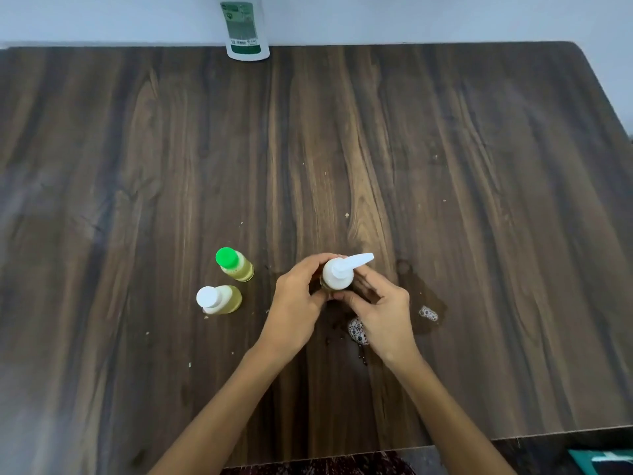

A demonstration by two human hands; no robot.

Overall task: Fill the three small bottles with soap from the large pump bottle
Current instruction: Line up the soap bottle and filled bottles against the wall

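A bottle with a white pump top (337, 274) stands upright near the middle of the surface, nozzle pointing right. To its left stand two small bottles of yellowish liquid, close together: a green-capped bottle (234, 264) farther back, a white-capped bottle (218, 299) nearer.

Home room, wood-grain table (445, 166), plain wall (411, 15)
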